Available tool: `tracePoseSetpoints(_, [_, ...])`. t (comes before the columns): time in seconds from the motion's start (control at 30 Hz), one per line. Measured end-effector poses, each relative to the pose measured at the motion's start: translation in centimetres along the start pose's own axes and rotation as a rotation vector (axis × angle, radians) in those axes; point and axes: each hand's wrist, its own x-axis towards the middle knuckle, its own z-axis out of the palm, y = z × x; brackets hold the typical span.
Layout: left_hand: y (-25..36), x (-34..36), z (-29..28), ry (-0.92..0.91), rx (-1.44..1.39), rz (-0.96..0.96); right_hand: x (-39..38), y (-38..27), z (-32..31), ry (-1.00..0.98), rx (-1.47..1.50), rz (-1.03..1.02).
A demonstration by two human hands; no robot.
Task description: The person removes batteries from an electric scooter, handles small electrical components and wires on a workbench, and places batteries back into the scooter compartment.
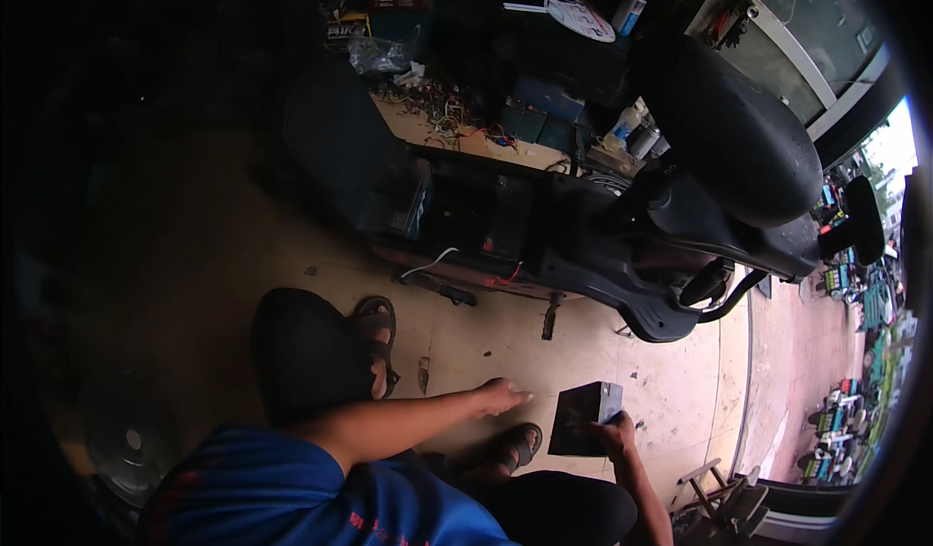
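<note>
My right hand [616, 433] grips the edge of a black block-shaped battery [577, 420], which has a greyish top side. The battery is tilted, just above or on the floor beside my right foot; I cannot tell which. My left hand [501, 397] reaches out over the floor with a finger stretched forward and nothing visible in it. Beyond both hands stands a black electric scooter [603, 225] whose floor compartment [476, 206] lies uncovered. A white cable [430, 262] and a red wire [507, 276] hang over the compartment's near edge.
Behind the scooter lie a heap of tangled wires [437, 108], dark boxes [544, 108], a spray can [630, 9] and a round fan [580, 18]. A small folding stool [724, 497] stands at the lower right. Parked scooters [836, 415] line the outside beyond the doorway.
</note>
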Motion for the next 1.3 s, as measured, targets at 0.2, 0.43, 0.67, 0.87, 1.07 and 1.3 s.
tracePoseSetpoints(0.2, [3.1,-2.6,4.8,-0.050,-0.496,-0.058,-10.3,-19.7,-7.3,-0.179,-0.134,-0.270])
tracePoseSetpoints(0.43, [9.5,-10.1,-4.0,0.399,-0.406,0.557,-18.7,-35.7,-4.6,-0.048,0.226,-0.583])
tracePoseSetpoints(0.67, [21.3,-16.5,-20.5,0.460,-0.576,0.548,-17.8,-49.2,0.7,-0.003,0.571,-0.696])
tracePoseSetpoints(0.87, [23.6,-15.0,-30.4,0.452,-0.356,0.566,-10.5,-55.3,5.6,0.140,0.442,-0.610])
tracePoseSetpoints(1.07, [22.7,-8.6,-33.9,0.278,-0.513,0.495,-3.6,-55.8,9.6,0.175,0.316,-0.488])
tracePoseSetpoints(1.3, [20.3,-4.6,-36.8,0.209,-0.572,0.387,-0.7,-57.7,12.5,0.212,0.217,-0.364])
